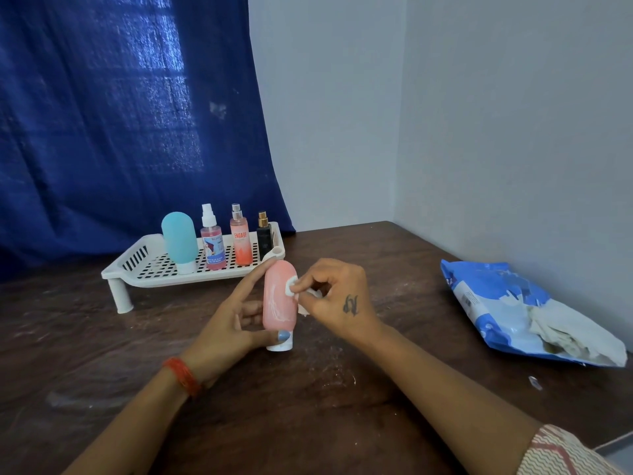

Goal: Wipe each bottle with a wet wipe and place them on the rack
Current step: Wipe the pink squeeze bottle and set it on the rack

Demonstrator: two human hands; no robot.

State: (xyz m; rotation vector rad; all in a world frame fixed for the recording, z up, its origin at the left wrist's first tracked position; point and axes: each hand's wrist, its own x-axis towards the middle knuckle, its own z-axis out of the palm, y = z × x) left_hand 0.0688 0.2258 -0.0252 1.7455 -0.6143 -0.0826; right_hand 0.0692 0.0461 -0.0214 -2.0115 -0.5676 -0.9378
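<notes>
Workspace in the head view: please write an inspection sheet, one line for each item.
Surface: brown table, whitish smears.
Job's things: pink bottle upright on its white cap; wet wipe against it; white rack holds teal bottle, two pink spray bottles and a black bottle.
Clutter: opened blue wipes pack; small scrap.
Grippers: left hand holds the pink bottle; right hand pinches the wipe.
Cables: nothing seen.
Surroundings: blue curtain, pale wall.

Four bottles (219,241) stand on the rack (144,269), wipes pack (513,310) far right.
</notes>
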